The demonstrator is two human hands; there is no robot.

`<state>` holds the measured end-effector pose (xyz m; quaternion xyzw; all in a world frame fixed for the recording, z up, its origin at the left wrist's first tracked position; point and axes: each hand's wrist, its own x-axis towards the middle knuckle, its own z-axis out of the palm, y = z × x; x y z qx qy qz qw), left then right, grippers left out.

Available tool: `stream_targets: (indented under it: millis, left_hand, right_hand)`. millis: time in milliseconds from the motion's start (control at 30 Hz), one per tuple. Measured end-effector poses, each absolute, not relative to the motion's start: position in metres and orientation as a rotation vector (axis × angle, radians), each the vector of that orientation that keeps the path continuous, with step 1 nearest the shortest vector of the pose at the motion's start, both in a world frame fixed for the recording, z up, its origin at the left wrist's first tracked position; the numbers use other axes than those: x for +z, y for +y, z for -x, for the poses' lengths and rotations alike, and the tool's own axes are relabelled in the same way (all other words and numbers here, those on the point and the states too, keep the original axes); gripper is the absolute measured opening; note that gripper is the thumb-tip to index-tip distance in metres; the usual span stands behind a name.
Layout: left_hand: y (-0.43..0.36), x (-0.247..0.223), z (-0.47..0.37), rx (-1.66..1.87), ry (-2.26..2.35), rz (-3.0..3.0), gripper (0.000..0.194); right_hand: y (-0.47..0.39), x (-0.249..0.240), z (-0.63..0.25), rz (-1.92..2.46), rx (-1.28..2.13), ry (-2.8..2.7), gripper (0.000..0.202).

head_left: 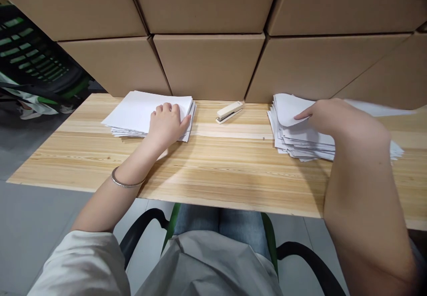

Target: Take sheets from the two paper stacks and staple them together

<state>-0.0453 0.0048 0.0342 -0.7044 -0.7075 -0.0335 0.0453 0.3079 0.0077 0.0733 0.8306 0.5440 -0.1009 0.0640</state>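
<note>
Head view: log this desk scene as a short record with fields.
surface: wooden desk
left hand: resting flat on the left paper stack
right hand: pinching the curled top sheet of the right paper stack
between stacks: cream stapler, untouched
right stack state: fanned, uneven edges
behind desk: cardboard boxes
wrist: bracelet on left arm

On the table (213,171), a stapler (229,111) lies between the left paper stack (133,111) and right paper stack (300,140), boxes (208,64) behind.

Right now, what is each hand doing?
Left hand: open, flat on the left paper stack.
Right hand: fingers pinching the top sheet of the right paper stack.
</note>
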Motion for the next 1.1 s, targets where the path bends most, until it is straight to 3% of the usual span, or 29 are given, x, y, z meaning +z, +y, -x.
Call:
stream_targets:
  millis: [333,467,700,900,1100]
  left_hand:
    - [0.004,0.04,0.044,-0.026,-2.209,2.149,0.058]
    - [0.004,0.043,0.044,-0.026,-2.22,2.151,0.059]
    - [0.004,0.048,0.046,-0.011,-2.218,2.171,0.062]
    - [0.005,0.051,0.05,-0.048,-2.244,2.202,0.063]
    - [0.012,0.051,0.064,-0.297,-2.322,2.232,0.053]
  right_hand:
    - [0.006,0.08,-0.31,-2.238,-0.507,1.565,0.066]
    - [0.009,0.075,-0.313,-2.237,-0.558,1.692,0.035]
    - [0.007,0.067,-0.268,-2.1,0.217,2.566,0.032]
    - [-0.009,0.04,-0.209,-1.537,-0.148,2.756,0.047]
    - [-0.011,0.017,-0.192,-1.359,-0.249,2.801,0.046]
